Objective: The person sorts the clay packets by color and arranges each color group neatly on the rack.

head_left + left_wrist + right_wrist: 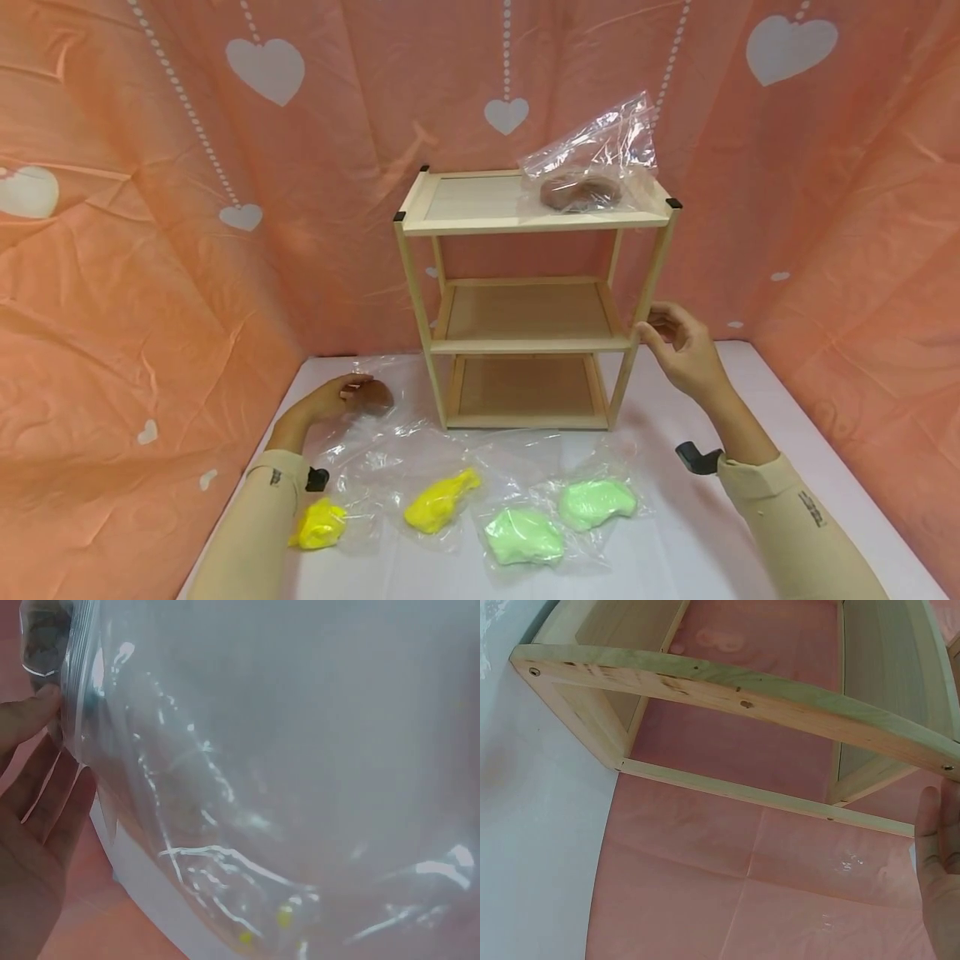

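Observation:
My left hand (337, 397) holds a clear zip bag (180, 787) with a brown lump (377, 397) in it, low at the left of a wooden shelf rack (525, 346). In the left wrist view the thumb and fingers are at the zip edge, and the bag fills most of the picture. On the rack's right side, my right hand (686, 350) grips the front post at middle-shelf height, thumb in front. Only part of that hand shows at the right edge of the right wrist view. Another bagged brown piece (581, 193) lies on the top shelf.
Two bagged yellow pieces (441, 502), one shaped like a drumstick, lie on the white table (675, 550) in front. Two bagged pale green lumps (523, 537) lie right of them. Pink cloth (360, 275) with white hearts hangs behind and at both sides.

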Motion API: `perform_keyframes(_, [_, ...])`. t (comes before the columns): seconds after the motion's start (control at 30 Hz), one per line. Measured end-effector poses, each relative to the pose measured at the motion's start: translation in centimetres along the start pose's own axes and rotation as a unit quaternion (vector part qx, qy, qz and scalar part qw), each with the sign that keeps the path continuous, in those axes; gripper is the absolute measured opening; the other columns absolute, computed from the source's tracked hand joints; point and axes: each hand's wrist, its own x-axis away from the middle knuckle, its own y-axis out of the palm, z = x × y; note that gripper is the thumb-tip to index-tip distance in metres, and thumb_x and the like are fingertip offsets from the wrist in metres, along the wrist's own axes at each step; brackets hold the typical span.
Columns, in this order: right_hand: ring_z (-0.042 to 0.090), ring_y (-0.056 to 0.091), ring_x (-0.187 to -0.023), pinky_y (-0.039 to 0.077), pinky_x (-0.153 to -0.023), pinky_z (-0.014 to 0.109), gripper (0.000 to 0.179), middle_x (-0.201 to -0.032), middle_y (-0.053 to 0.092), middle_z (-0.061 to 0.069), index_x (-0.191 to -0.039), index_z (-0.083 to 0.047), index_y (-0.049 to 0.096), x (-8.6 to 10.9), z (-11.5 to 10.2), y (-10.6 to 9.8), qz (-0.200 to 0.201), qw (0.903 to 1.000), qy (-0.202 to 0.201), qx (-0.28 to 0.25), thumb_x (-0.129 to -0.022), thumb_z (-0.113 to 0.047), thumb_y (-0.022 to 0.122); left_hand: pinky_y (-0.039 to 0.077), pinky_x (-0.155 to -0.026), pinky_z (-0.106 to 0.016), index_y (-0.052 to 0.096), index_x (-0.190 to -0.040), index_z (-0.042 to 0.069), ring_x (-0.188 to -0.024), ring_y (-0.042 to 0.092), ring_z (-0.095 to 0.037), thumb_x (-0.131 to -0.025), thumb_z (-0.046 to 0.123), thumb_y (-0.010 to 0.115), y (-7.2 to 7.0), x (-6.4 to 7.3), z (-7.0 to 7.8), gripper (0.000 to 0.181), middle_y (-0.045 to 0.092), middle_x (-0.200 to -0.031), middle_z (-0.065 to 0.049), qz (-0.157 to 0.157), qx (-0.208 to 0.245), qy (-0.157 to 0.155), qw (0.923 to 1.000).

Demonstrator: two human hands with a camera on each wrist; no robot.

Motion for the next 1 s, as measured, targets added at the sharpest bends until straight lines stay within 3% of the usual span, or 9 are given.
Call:
perform_keyframes(0.2, [0.004,0.067,-0.095,0.054,-0.084,0.012,0.024,-0.102,0.07,-0.011,-0.121,0.016,0.064,0.0,0.1,-0.2,-0.002,1.0,0.003,0.008,-0.097,0.018,0.063,0.044,-0.112,-0.069,0.044,-0.151,-0.016,-0.131,0.052,-0.06,-0.097,-0.003,0.068,0.1,-0.4,-0.2,0.06,0.05,-0.147,-0.04,0.002,0.007,0.027,0.9996])
perform_keyframes(0.6, [0.005,0.067,-0.095,0.054,-0.085,0.013,0.024,-0.103,0.069,-0.009,-0.121,0.016,0.064,0.1,0.0,-0.2,-0.003,0.9999,0.002,0.01,-0.097,0.018,0.064,0.053,-0.104,-0.058,0.05,-0.145,-0.018,-0.116,0.06,-0.048,-0.091,0.012,0.086,0.7,-0.5,0.2,0.071,0.056,-0.136,-0.036,0.022,-0.022,0.016,0.9994])
perform_keyframes(1.0, [0.006,0.067,-0.096,0.055,-0.085,0.013,0.025,-0.103,0.069,-0.009,-0.121,0.017,0.063,0.1,0.1,-0.2,-0.005,1.0,0.003,0.001,-0.097,0.019,0.063,0.053,-0.1,-0.055,0.063,-0.132,-0.014,-0.108,0.063,-0.04,-0.09,0.013,0.087,1.3,-1.0,-0.1,0.056,0.068,-0.12,-0.024,0.044,-0.029,0.012,0.9985])
